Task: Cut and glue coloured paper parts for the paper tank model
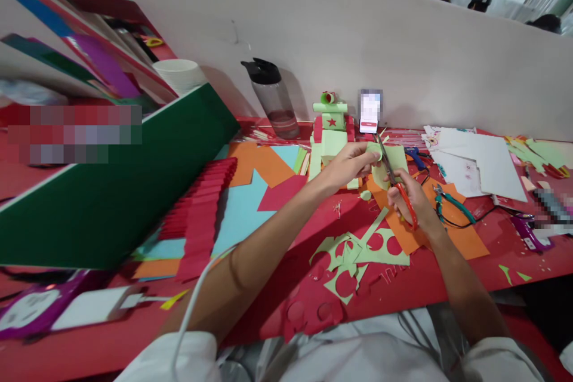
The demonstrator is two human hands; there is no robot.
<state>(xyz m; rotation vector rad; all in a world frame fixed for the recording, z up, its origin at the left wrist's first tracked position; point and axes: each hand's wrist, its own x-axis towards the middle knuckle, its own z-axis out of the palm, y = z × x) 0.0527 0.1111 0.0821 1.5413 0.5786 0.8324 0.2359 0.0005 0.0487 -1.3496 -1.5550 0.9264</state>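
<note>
My left hand pinches a small piece of light green paper over the middle of the table. In my right hand is a pair of scissors with red handles, fingers wrapped round them. Their blades point up and away, right beside the green piece; whether they touch it I cannot tell. Below and behind lies more light green paper. A light green paper model with a red star stands just beyond my left hand. Light green offcuts with round holes lie nearer my body.
A lit phone leans on the white partition, and a dark-lidded bottle stands to its left. Pliers, a blue glue gun and white sheets lie right. A green board and pleated red paper fill the left.
</note>
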